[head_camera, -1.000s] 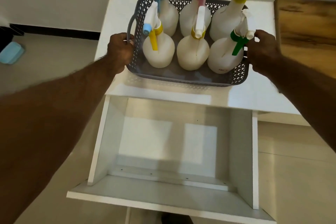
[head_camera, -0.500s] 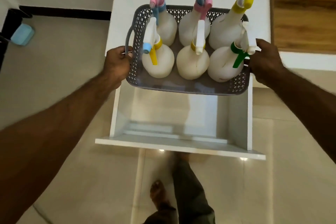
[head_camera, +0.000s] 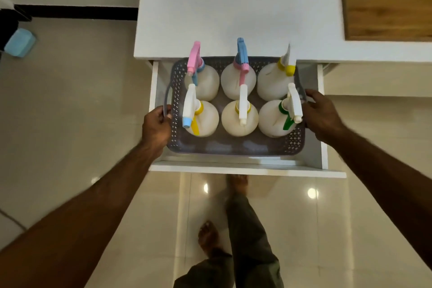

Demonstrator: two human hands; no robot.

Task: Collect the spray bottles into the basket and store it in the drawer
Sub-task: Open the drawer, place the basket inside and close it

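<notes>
Basket [head_camera: 233,145] of grey plastic sits inside the open white drawer [head_camera: 245,168], holding six spray bottles [head_camera: 239,119] upright. Left hand [head_camera: 156,126] grips its left handle; right hand [head_camera: 321,114] clasps the right rim, below the worktop [head_camera: 233,7].

A white tabletop [head_camera: 238,7] fills the far centre of the view. To its right, at the far right corner, sits a brown wooden surface [head_camera: 388,0]. Glossy beige floor tiles [head_camera: 70,112] spread across the left and near areas, with small bright light reflections near the centre. A black skirting strip [head_camera: 79,13] runs along the far left wall. A light blue object [head_camera: 19,42] rests on the floor at the far left.
</notes>
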